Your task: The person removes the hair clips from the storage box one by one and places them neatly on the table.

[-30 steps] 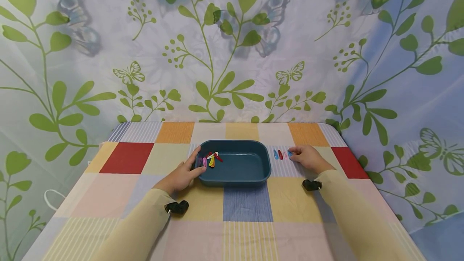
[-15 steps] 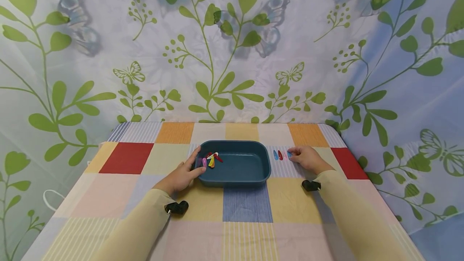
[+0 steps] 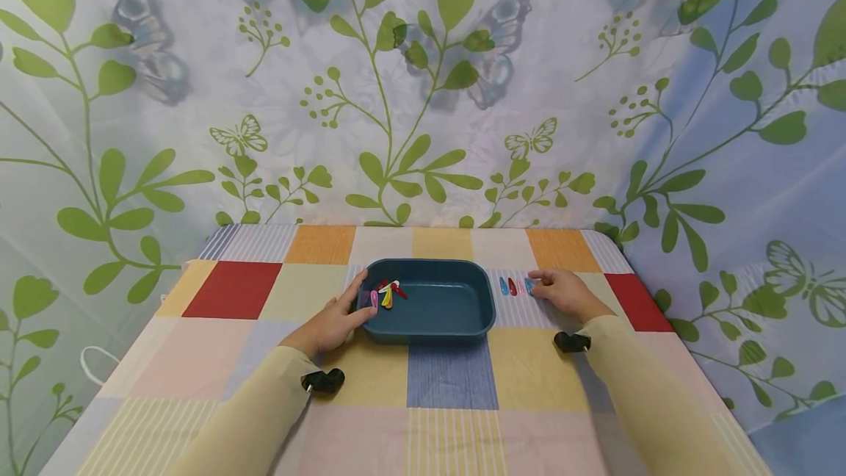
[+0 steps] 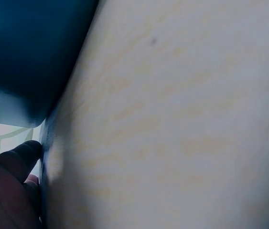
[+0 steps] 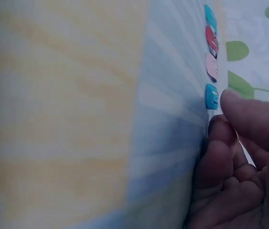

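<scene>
My left hand [image 3: 333, 323] rests against the left end of the dark teal tray [image 3: 432, 336], fingers spread, thumb at the near corner of its rim. Several snap hair clips in pink [image 3: 374, 300], yellow [image 3: 387, 298], red and white lie inside that end. To the right of the tray, on the cloth, a row runs from a blue clip [image 3: 504, 286] through a red clip [image 3: 512, 286] and a pink clip [image 5: 212, 67] to another blue clip [image 5: 212, 97]. My right hand [image 3: 562, 292] has its thumb and fingertips right at this last clip; the other fingers curl below.
A patchwork cloth [image 3: 452, 439] covers the table. Behind and to the right hangs a leaf-and-butterfly curtain [image 3: 423, 116]. A white cable loop [image 3: 99, 366] shows past the left edge. Black wrist cameras [image 3: 324, 380] sit on both sleeves.
The head view has shifted very slightly. Both hands, the tray and the row of clips keep their places.
</scene>
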A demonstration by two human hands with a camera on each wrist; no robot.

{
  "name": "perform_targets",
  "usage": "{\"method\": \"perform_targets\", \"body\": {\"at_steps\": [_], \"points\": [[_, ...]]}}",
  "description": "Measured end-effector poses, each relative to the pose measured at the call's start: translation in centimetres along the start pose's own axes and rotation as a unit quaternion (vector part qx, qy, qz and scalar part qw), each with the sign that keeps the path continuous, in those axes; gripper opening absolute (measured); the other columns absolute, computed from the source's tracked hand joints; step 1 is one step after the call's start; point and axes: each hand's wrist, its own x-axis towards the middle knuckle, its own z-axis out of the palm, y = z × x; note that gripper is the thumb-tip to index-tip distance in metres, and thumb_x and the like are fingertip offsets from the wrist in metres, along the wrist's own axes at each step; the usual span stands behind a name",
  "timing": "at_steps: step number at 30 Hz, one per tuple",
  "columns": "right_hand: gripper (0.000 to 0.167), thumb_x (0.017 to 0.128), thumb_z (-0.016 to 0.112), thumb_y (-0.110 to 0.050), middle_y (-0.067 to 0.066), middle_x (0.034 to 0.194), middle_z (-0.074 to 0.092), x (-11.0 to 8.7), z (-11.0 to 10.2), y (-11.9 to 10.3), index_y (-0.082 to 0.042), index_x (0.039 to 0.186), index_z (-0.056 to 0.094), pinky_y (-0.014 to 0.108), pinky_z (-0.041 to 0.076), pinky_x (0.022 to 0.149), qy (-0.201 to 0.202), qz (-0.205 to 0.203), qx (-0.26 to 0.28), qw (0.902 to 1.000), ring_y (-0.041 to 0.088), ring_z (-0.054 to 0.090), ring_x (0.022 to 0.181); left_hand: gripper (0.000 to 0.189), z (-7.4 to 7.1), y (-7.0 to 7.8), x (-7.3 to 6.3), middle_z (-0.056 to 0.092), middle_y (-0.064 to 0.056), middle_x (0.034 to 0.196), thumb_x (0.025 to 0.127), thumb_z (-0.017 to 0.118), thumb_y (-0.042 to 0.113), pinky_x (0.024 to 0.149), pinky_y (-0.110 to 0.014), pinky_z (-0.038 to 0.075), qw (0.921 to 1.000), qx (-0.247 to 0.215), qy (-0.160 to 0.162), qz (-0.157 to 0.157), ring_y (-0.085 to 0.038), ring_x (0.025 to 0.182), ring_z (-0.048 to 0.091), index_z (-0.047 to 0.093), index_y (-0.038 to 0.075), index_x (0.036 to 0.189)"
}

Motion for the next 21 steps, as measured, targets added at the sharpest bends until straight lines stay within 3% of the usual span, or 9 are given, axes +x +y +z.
{"method": "perform_targets", "body": {"at_steps": [3, 7, 9, 12, 16, 21], "points": [[0.047, 0.104, 0.064, -0.023, 0.017, 0.119, 0.069, 0.0, -0.2, -0.1, -0.002, 0.146, 0.06, 0.035, 0.05, 0.087, 0.001, 0.014, 0.024, 0.9996, 0.028, 0.058, 0.103, 0.081, 0.0, -0.1, -0.1, 0.013, -0.01, 0.178, 0.105, 0.056, 0.053, 0.12, -0.083, 0.005, 1.0, -0.006, 0.0, 0.002, -0.06, 0.158, -0.003, 0.005, 0.048, 0.168], [0.047, 0.105, 0.063, -0.023, 0.015, 0.109, 0.068, 0.3, -0.4, -1.2, 0.001, 0.145, 0.06, 0.028, 0.05, 0.076, 0.024, -0.009, 0.042, 0.9988, 0.024, 0.058, 0.092, 0.081, 0.0, -0.3, 0.0, 0.011, -0.006, 0.179, 0.106, 0.055, 0.052, 0.122, -0.08, 0.003, 0.9999, -0.007, 0.0, 0.013, -0.058, 0.159, -0.004, 0.003, 0.048, 0.168], [0.047, 0.106, 0.062, -0.024, 0.016, 0.114, 0.07, 0.5, -0.5, -2.2, 0.0, 0.146, 0.059, 0.03, 0.052, 0.078, 0.033, -0.027, 0.038, 0.9984, 0.024, 0.06, 0.094, 0.081, 0.1, -0.4, 0.0, 0.011, -0.004, 0.179, 0.106, 0.054, 0.053, 0.122, -0.08, 0.003, 0.9999, -0.004, 0.002, 0.016, -0.058, 0.159, -0.003, 0.002, 0.048, 0.168], [0.049, 0.107, 0.06, -0.027, 0.021, 0.129, 0.069, 0.5, -0.7, -4.1, -0.003, 0.149, 0.057, 0.041, 0.058, 0.09, 0.026, -0.048, 0.041, 0.9976, 0.031, 0.065, 0.106, 0.081, 0.0, -0.4, 0.0, 0.011, -0.004, 0.179, 0.106, 0.054, 0.052, 0.122, -0.081, 0.003, 0.9998, -0.006, 0.004, 0.017, -0.059, 0.159, -0.003, 0.002, 0.048, 0.168], [0.048, 0.108, 0.059, -0.028, 0.022, 0.138, 0.066, 0.4, -0.7, -7.3, -0.007, 0.151, 0.056, 0.054, 0.056, 0.103, 0.008, -0.076, 0.047, 0.996, 0.04, 0.066, 0.12, 0.081, 0.0, -0.4, -0.1, 0.014, -0.006, 0.178, 0.105, 0.055, 0.055, 0.122, -0.081, 0.005, 0.9999, -0.004, 0.006, 0.013, -0.059, 0.159, -0.002, 0.004, 0.05, 0.167], [0.048, 0.107, 0.063, -0.029, 0.016, 0.135, 0.069, 0.3, 0.0, -11.3, -0.012, 0.151, 0.058, 0.049, 0.058, 0.097, -0.01, -0.105, 0.036, 0.9938, 0.04, 0.067, 0.12, 0.081, -0.1, -0.3, -0.1, 0.016, -0.006, 0.178, 0.104, 0.056, 0.057, 0.123, -0.079, 0.004, 0.9999, -0.005, 0.006, 0.014, -0.058, 0.159, -0.003, 0.005, 0.05, 0.167]]}}
